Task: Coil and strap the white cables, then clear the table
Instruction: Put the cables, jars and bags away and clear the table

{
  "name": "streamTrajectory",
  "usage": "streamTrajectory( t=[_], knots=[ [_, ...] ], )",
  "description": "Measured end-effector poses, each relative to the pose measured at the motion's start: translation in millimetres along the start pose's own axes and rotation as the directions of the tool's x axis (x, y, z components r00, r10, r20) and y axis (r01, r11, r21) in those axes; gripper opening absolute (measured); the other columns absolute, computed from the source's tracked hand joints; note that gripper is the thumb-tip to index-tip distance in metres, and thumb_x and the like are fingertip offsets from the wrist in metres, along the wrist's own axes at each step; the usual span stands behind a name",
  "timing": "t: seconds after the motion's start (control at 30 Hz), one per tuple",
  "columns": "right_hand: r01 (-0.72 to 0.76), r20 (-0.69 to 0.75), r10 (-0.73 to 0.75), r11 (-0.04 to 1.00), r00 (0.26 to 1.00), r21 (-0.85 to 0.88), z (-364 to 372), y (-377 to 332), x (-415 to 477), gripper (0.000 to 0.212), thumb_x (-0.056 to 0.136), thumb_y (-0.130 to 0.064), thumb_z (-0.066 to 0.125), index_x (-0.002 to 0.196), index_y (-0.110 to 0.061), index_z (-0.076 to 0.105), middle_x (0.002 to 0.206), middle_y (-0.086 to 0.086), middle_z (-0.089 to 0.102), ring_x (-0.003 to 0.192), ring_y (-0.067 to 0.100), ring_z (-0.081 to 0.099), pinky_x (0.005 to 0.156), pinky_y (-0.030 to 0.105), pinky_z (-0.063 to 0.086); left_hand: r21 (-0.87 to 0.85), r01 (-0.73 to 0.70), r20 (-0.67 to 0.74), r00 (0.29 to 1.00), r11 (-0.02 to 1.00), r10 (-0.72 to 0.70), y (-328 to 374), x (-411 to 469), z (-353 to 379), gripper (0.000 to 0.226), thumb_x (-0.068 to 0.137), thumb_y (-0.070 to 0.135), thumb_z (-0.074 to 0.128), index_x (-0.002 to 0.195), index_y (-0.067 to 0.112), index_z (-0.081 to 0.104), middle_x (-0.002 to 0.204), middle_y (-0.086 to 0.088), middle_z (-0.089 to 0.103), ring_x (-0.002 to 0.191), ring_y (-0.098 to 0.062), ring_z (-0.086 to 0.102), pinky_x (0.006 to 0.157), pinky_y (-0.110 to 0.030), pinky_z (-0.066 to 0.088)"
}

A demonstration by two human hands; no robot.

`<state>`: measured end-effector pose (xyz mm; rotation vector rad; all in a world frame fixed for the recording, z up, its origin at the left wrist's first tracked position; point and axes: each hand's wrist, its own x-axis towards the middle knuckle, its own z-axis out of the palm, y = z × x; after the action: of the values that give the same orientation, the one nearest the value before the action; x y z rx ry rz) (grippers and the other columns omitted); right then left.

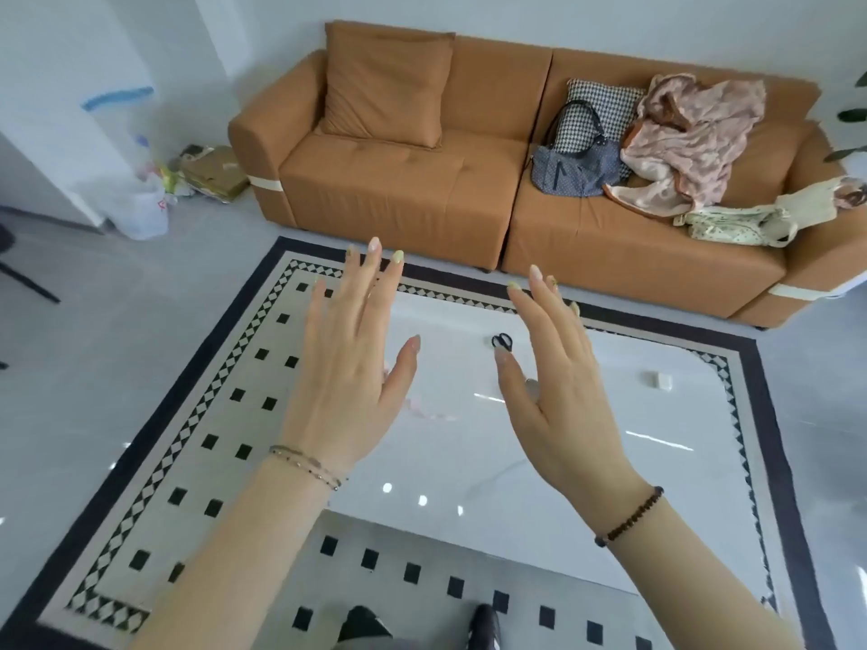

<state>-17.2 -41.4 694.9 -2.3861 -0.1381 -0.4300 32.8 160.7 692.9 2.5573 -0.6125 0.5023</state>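
Both the left hand (349, 363) and right hand (560, 391) hovered spread and empty above the white table (469, 462), probably readying to start; no white cables showed on it, only scissors (502, 341) beyond.

Head camera, high, facing forward and down, table (516, 462) close below

desk (539, 462): white, shiny, smooth | sofa (399, 190): brown, soft, matt | rug (225, 415): flat cloth | floor (94, 321): grey, shiny
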Motion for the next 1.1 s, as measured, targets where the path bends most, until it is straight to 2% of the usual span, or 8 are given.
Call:
streamTrajectory(
  t=[0.1, 0.2, 0.27, 0.43, 0.53, 0.6, 0.9, 1.1],
  knots=[
    [-0.002, 0.058, 0.000, 1.000, 0.998, 0.024, 29.3, -38.9, 1.5, 0.049, 0.105, -0.024, 0.044, 0.153, -0.018, 0.033, 0.164, -0.005, 0.018, 0.152, 0.008, 0.008, 0.124, 0.044, 0.014, 0.035, 0.037, 0.015, 0.999, 0.999, -0.038, -32.3, -18.1, -23.1, 0.063, 0.103, 0.031, 0.045, 0.157, 0.011, 0.021, 0.166, -0.005, 0.015, 0.154, -0.022, 0.009, 0.125, -0.042, -0.001],
    [0.012, 0.079, -0.015, 0.999, 0.997, 0.040, 65.4, -77.1, 8.7, 0.049, 0.105, -0.027, 0.043, 0.152, -0.021, 0.033, 0.163, -0.009, 0.020, 0.151, 0.005, 0.008, 0.122, 0.047, 0.018, 0.054, 0.028, 0.035, 0.999, 0.998, -0.030, -76.7, -34.2, -45.4, 0.062, 0.103, 0.036, 0.039, 0.158, 0.012, 0.021, 0.166, -0.005, 0.016, 0.154, -0.023, 0.010, 0.124, -0.050, 0.007],
    [0.000, 0.106, -0.006, 0.999, 0.994, 0.051, 86.5, -93.6, 13.4, 0.047, 0.106, -0.027, 0.044, 0.152, -0.023, 0.034, 0.162, -0.012, 0.020, 0.150, 0.002, 0.009, 0.122, 0.048, 0.020, 0.049, 0.014, 0.043, 0.999, 0.999, -0.016, -105.2, -39.4, -56.3, 0.062, 0.103, 0.036, 0.038, 0.158, 0.013, 0.020, 0.166, -0.003, 0.015, 0.154, -0.021, 0.008, 0.124, -0.049, 0.005],
    [-0.090, 0.040, 0.088, 0.995, 0.995, 0.043, 183.5, -163.6, 36.6, 0.044, 0.106, -0.029, 0.043, 0.149, -0.024, 0.038, 0.162, -0.011, 0.021, 0.150, -0.001, 0.007, 0.123, 0.043, 0.014, -0.042, 0.027, 0.075, 0.997, 0.999, -0.024, -228.8, -50.5, -92.8, 0.063, 0.103, 0.037, 0.040, 0.158, 0.016, 0.020, 0.167, 0.001, 0.014, 0.154, -0.016, 0.006, 0.124, -0.048, 0.005],
    [-0.129, 0.008, 0.129, 0.991, 0.992, 0.019, 228.4, -199.8, 47.1, 0.046, 0.105, -0.032, 0.040, 0.149, -0.021, 0.039, 0.161, -0.008, 0.023, 0.150, 0.001, 0.007, 0.124, 0.036, 0.007, -0.008, 0.001, 0.124, 0.992, 1.000, 0.000, -282.9, -50.2, -109.5, 0.063, 0.103, 0.039, 0.040, 0.158, 0.016, 0.021, 0.167, -0.001, 0.015, 0.154, -0.018, 0.007, 0.124, -0.051, 0.007],
    [-0.134, -0.014, 0.134, 0.991, 0.991, -0.008, 251.9, -220.1, 54.5, 0.047, 0.105, -0.030, 0.040, 0.150, -0.018, 0.038, 0.162, -0.005, 0.024, 0.152, 0.007, 0.008, 0.125, 0.038, 0.006, 0.026, -0.050, 0.187, 0.981, 0.998, 0.045, -314.8, -49.9, -123.7, 0.062, 0.104, 0.041, 0.037, 0.158, 0.015, 0.021, 0.166, -0.002, 0.014, 0.154, -0.020, 0.009, 0.123, -0.054, 0.009],
    [-0.205, -0.085, 0.198, 0.975, 0.976, -0.086, 284.6, -254.8, 101.9, 0.047, 0.105, -0.027, 0.043, 0.151, -0.018, 0.036, 0.161, -0.003, 0.027, 0.151, 0.007, 0.013, 0.125, 0.038, 0.008, 0.059, -0.094, 0.213, 0.974, 0.994, 0.079, -403.6, 1.4, -160.1, 0.062, 0.103, 0.037, 0.040, 0.158, 0.016, 0.020, 0.166, -0.003, 0.016, 0.155, -0.020, 0.006, 0.123, -0.054, 0.009],
    [-0.272, -0.121, 0.262, 0.960, 0.957, -0.072, 322.8, -241.5, 181.5, 0.047, 0.104, -0.028, 0.044, 0.150, -0.018, 0.037, 0.159, -0.003, 0.029, 0.150, 0.007, 0.015, 0.122, 0.044, 0.019, 0.055, -0.109, 0.197, 0.976, 0.992, 0.096, -488.0, 72.1, -163.5, 0.058, 0.104, 0.036, 0.041, 0.156, 0.017, 0.024, 0.165, -0.004, 0.021, 0.154, -0.020, 0.011, 0.123, -0.053, 0.007]
  ],
)
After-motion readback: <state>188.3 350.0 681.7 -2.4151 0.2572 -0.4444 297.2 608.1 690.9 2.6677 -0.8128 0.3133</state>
